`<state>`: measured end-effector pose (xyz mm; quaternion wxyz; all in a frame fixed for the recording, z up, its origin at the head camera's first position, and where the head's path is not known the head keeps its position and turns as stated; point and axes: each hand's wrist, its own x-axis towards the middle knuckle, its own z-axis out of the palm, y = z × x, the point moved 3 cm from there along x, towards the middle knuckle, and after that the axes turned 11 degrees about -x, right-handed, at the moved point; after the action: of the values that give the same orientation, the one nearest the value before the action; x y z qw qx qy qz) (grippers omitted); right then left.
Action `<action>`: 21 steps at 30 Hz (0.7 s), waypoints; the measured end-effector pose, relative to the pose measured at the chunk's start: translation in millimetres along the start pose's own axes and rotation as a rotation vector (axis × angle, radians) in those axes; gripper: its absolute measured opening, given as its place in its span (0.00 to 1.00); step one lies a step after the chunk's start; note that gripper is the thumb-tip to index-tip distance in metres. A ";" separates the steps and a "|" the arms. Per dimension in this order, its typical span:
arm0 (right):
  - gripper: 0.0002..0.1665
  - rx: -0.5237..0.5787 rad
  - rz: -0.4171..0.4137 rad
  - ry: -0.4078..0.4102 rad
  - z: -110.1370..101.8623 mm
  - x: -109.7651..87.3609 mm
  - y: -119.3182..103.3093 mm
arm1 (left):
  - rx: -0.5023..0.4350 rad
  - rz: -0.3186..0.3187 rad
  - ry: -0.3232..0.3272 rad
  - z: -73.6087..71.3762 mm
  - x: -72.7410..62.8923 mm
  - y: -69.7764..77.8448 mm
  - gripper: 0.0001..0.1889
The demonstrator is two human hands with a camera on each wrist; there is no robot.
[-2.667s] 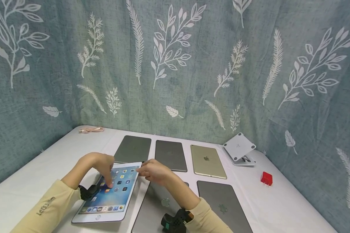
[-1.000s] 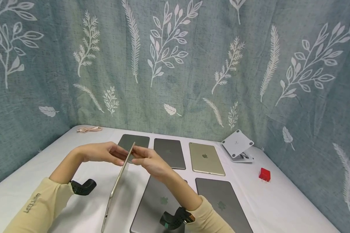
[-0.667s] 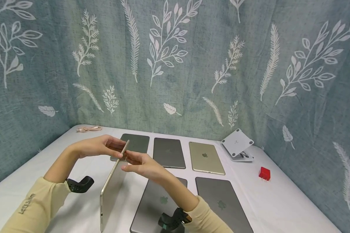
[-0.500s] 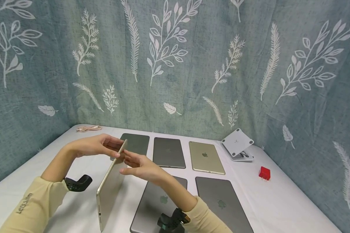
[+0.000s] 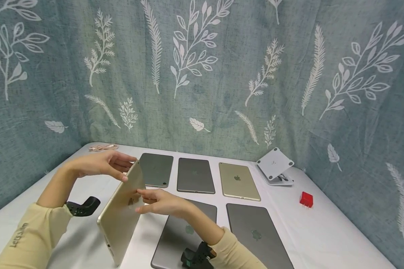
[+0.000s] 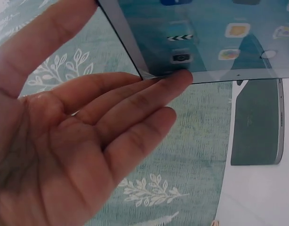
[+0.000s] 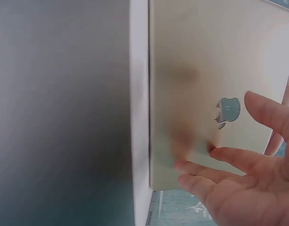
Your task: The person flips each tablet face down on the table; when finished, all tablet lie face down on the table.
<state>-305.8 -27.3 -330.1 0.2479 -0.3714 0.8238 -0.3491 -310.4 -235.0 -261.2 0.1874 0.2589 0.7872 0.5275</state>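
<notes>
A gold-backed tablet [image 5: 122, 209] stands steeply tilted on its lower edge at the left of the table, its apple-marked back towards the right. My left hand [image 5: 102, 164] pinches its top corner between thumb and fingers; the left wrist view shows the lit screen [image 6: 205, 35] with app icons, and fingertips on the corner. My right hand [image 5: 163, 201] is at the back, fingers fairly straight; in the right wrist view, fingertips of the right hand [image 7: 248, 183] appear to touch the gold back [image 7: 191, 47] below the logo, thumb apart from it.
Behind lie a dark green-grey tablet [image 5: 156, 170], a dark grey tablet [image 5: 195, 175] and a gold tablet [image 5: 239, 181]. Two grey apple-marked slabs lie nearer, one left [image 5: 175, 235], one right [image 5: 257, 235]. A silver stand [image 5: 275, 164], red plug [image 5: 306, 199] and coiled cable [image 5: 103, 148] sit farther out.
The tablet, earlier lying screen up under both hands, has been raised on edge and turned so its gold back shows. Both hands have shifted left, the right one lower on the back.
</notes>
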 end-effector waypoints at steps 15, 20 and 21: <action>0.21 -0.060 -0.002 0.005 3.0 3.1 10.1 | -0.003 -0.084 -0.090 -11.9 -10.8 -14.3 0.39; 0.10 -0.087 -0.027 0.013 0.9 3.1 9.1 | -0.031 -0.129 -0.142 -12.1 -12.0 -22.8 0.36; 0.12 -0.089 -0.027 0.014 0.3 3.0 9.2 | -0.034 -0.140 -0.147 -11.7 -12.0 -24.4 0.36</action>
<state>-311.4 -25.3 -337.7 0.2205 -0.3907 0.8353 -0.3180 -312.7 -258.3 -279.2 0.2856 0.2379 0.7784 0.5059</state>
